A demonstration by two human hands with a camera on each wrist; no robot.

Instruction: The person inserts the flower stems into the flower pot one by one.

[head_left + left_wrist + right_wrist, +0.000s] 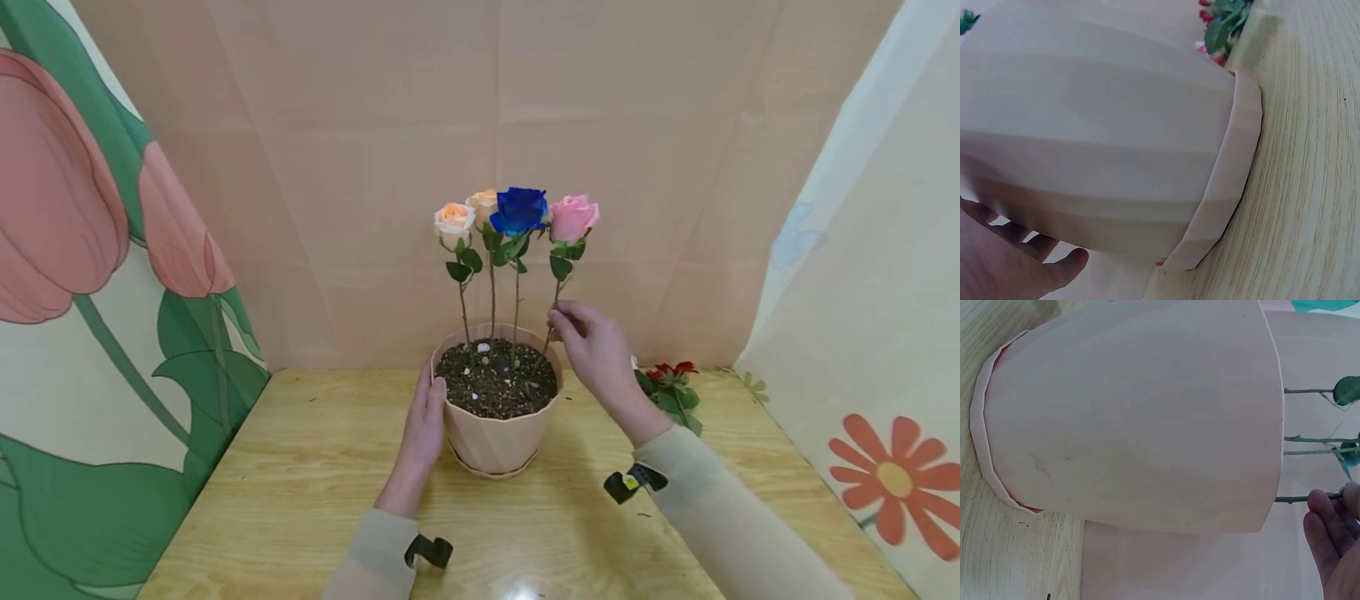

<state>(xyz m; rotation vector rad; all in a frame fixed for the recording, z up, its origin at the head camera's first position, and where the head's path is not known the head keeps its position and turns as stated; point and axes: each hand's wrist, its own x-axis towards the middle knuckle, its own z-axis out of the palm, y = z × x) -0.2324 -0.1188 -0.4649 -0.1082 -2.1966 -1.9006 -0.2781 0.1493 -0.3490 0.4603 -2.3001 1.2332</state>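
Pink rose (pixel 574 218) on a thin green-brown stem (pixel 557 291): stands inside the right rim of the pale-pink faceted pot (pixel 498 442), toward the far edge of the pale wood table (pixel 315 467). Long axis near upright, top leaning right; bloom above the fingers, dark soil (pixel 491 392) below. Right hand (pixel 602 350), nearer, pinches the stem. Left hand (pixel 425 425): extended fingers against the pot's left wall.

We seem to be in a small decorated booth: plain backdrop (pixel 360 167) behind the table (pixel 315 467), flower-printed walls (pixel 45 375) left and right of it.
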